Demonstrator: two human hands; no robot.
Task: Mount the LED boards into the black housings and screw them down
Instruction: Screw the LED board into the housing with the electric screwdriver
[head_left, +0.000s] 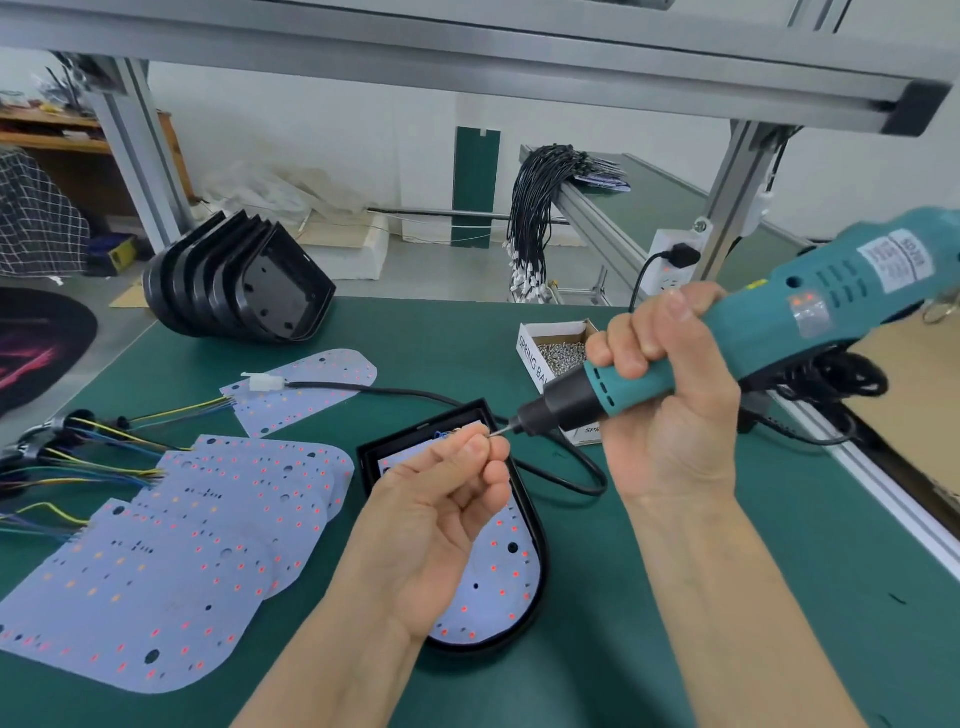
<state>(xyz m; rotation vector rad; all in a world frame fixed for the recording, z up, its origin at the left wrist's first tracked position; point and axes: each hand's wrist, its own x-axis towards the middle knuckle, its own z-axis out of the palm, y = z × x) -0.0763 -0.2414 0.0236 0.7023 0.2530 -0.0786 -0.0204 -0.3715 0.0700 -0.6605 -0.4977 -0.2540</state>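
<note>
The scene was bright and evenly lit, with soft light from above and only weak shadows under the hands on the green mat. The wide lens bent the metal frame above the mat into curves. The picture was a little soft everywhere, and the screwdriver above the mat's right side looked slightly blurred. No strong glare appeared on the mat.

Dark green worktop; teal screwdriver with a black nose; black housing; pale lilac boards dotted red; yellow, blue and green wires.
</note>
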